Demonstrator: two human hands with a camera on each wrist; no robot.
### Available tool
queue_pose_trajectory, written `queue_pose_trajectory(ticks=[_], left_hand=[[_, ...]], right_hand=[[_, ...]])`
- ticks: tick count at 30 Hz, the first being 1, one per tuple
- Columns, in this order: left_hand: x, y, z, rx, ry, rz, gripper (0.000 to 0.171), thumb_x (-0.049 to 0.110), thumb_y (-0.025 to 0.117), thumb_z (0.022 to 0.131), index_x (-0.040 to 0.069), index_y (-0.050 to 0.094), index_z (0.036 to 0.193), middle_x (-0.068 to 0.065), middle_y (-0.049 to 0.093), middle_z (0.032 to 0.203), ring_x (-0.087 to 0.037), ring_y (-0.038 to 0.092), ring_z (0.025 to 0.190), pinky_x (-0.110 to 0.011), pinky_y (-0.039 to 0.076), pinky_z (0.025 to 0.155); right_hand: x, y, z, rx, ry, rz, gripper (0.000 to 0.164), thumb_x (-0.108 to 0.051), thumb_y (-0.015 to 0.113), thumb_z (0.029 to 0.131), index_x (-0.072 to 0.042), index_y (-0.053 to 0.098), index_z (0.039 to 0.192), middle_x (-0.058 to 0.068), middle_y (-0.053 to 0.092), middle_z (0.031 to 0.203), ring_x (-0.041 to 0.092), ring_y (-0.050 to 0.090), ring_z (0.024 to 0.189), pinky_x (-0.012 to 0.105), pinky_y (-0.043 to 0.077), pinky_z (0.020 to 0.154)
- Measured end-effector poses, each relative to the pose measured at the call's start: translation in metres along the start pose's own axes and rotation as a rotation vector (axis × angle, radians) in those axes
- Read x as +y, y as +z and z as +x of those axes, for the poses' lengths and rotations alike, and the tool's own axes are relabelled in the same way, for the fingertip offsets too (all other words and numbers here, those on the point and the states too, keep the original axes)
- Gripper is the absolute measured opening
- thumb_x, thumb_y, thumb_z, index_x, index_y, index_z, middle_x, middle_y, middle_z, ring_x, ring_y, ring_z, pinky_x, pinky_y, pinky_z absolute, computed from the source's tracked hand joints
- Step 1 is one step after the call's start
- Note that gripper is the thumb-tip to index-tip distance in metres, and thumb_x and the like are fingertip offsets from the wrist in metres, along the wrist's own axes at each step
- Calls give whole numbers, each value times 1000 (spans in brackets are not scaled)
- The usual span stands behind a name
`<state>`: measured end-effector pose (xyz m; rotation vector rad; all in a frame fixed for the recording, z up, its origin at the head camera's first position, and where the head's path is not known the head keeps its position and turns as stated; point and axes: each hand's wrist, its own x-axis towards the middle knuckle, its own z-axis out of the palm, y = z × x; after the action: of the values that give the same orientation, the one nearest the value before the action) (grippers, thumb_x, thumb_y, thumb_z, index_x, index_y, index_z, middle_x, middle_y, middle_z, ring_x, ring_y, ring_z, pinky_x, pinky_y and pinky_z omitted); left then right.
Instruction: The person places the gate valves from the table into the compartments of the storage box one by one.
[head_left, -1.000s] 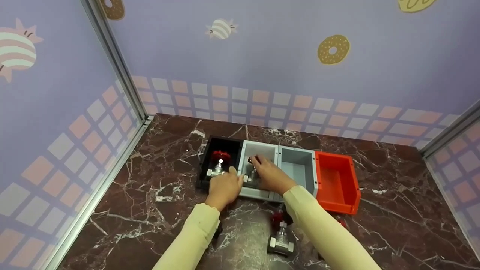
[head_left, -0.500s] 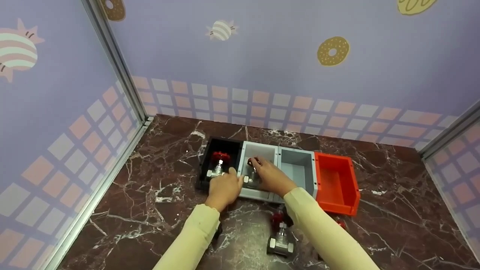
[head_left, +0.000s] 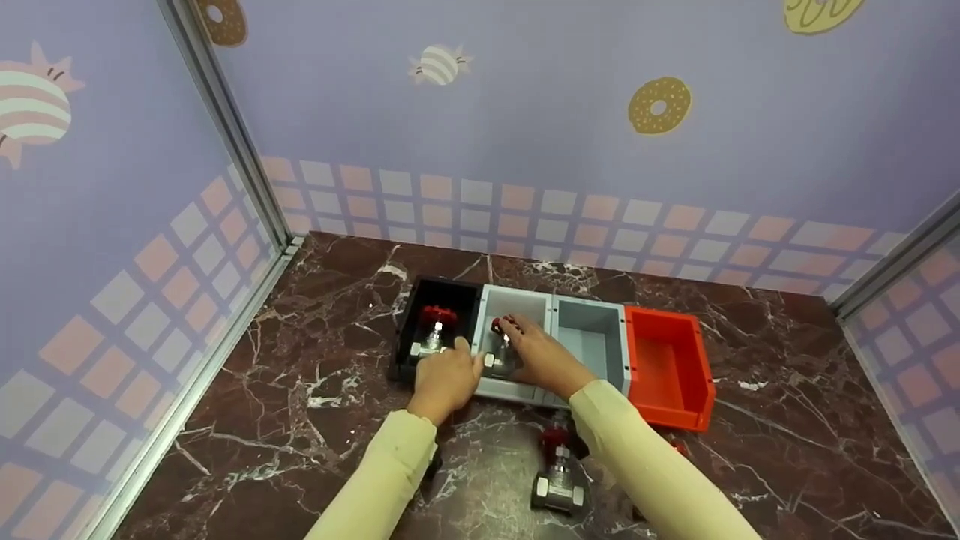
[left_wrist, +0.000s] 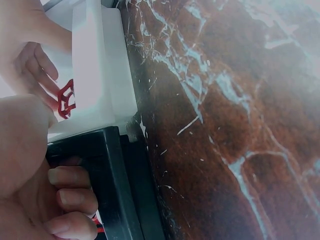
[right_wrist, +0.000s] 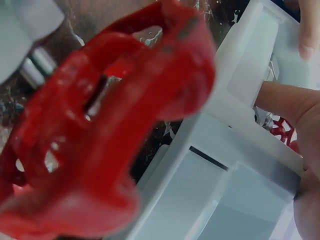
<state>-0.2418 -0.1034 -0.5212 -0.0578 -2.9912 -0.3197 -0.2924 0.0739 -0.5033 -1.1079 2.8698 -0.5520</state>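
In the head view my right hand (head_left: 546,356) reaches into the light grey bin (head_left: 517,294), its fingers curled at the red handwheel of a metal valve (head_left: 495,361). That handwheel (left_wrist: 66,99) also shows beside the fingertips in the left wrist view. My left hand (head_left: 446,379) lies at the front of the black bin (head_left: 403,330), thumb raised near the dividing wall. Its curled fingertips (left_wrist: 72,200) are inside that bin, close to a second red-wheeled valve (head_left: 433,341). Whether they hold that valve or the bin wall is hidden.
A blue-grey bin (head_left: 590,304) and an orange bin (head_left: 667,315) continue the row rightward. Another valve (head_left: 558,484) lies on the marble-patterned table (head_left: 330,330) below the right forearm. More parts are half hidden under both sleeves. Patterned walls (head_left: 525,135) stand behind and beside.
The head view has shifted slightly. Slightly more of the red handwheel and valve body shows beside my right fingers. My left hand stays in its place.
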Motion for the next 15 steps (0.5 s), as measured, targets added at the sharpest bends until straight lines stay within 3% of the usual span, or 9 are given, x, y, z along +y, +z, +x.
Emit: queue_pose_trajectory(ticks=[15], left_hand=[[2,-5,-2,-12,-29,-18,44,47,47,97,5,58,98,-18,69,81,-36,68,69,-48,50,59]], right_hand=[[-2,-13,-12,42,78,58,81,-25,79,79,-3,38,146,24,40,148,40,43,134,48,38,108]])
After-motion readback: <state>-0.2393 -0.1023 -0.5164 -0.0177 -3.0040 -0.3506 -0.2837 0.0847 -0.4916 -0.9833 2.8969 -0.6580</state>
